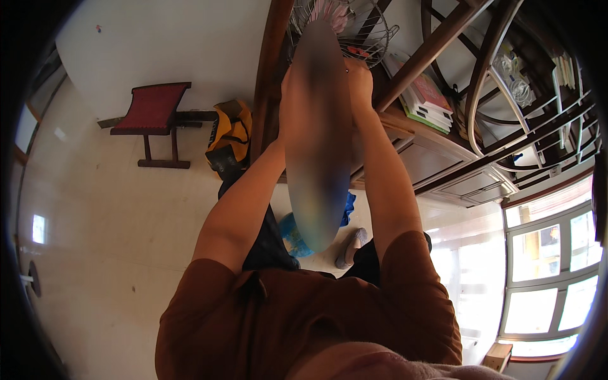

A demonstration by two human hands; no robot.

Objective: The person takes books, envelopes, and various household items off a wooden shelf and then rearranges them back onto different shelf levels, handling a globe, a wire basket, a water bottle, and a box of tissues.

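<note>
Both my arms reach forward to the dark wooden cabinet, and a large blurred oval covers the space between them. Only the edge of my left hand (286,88) shows at the oval's left side; its fingers are hidden. My right hand (360,83) looks bent at the knuckles on the other side, its fingertips also hidden. Just beyond the hands stands a metal wire basket (387,40), with a pink item (335,16) and a small red item (357,51) in or behind it. Whether either hand holds anything cannot be seen.
Right of my hands, books (430,102) are stacked on the wooden cabinet (432,156) beside curved wooden framing. A stool with a red seat (154,107) and a yellow-and-black bag (232,133) are at left. A blue globe-like ball (293,235) lies between my feet.
</note>
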